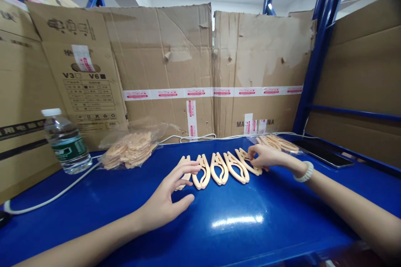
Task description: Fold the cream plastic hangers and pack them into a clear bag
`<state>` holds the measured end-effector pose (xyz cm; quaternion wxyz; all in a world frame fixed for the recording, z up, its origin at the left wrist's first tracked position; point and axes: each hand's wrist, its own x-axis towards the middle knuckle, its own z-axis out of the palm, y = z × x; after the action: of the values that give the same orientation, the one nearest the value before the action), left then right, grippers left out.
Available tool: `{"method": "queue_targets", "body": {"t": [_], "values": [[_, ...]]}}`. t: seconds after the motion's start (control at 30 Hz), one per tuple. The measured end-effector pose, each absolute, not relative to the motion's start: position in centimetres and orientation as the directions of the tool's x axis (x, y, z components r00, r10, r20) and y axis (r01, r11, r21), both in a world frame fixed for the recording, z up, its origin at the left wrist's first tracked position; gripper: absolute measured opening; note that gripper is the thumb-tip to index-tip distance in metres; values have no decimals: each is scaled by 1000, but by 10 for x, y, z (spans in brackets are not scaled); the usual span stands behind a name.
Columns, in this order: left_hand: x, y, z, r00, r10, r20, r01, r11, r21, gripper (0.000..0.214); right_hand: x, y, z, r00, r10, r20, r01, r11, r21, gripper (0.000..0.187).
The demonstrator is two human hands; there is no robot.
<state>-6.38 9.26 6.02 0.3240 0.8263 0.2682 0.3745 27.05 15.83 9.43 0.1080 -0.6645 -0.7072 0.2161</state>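
Several beige clips, shaped like large clothes pegs, lie in a row on the blue tabletop [200, 225]. My left hand [167, 194] is over the left end of the row with its fingers apart, holding nothing. It partly hides the leftmost clip [184, 175], and its fingertips reach the edge of the clip beside it [203, 175]. The middle clip [219, 170] and the clip to its right [237, 169] lie untouched. At the right end, my right hand [266, 156], with a pale band at the wrist, has its fingers closed on the rightmost clip [246, 160].
Behind my right hand lies a clear bag of similar clips [280, 143], beside a dark phone [326, 153]. A fuller bag [131, 148] and a water bottle [65, 144] stand left. A white cable [59, 194] crosses the table. Cardboard [163, 71] and blue posts [322, 46] border it.
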Motion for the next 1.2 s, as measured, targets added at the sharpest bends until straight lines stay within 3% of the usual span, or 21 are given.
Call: {"method": "queue_targets", "body": {"t": [0.27,0.67,0.77,0.87,1.03,1.2], "values": [[-64,92,60,579,685,442,193,-642,742,46,277,163,93,-75,988,-138,950,28,-311,14],[-63,94,61,576,680,452,200,-654,729,44,271,162,93,-81,991,-104,973,56,-223,13],[-65,94,60,580,668,466,231,-684,692,45,276,163,93,-118,989,-94,971,95,-221,10],[-67,95,58,564,657,500,365,-741,563,46,279,159,100,-209,978,-22,955,199,-222,11],[-70,92,50,553,675,489,607,-728,319,43,268,136,113,-434,894,110,869,448,-211,32],[-67,80,48,628,708,322,717,-688,115,58,245,109,100,-618,785,-43,770,593,-233,84]]}}
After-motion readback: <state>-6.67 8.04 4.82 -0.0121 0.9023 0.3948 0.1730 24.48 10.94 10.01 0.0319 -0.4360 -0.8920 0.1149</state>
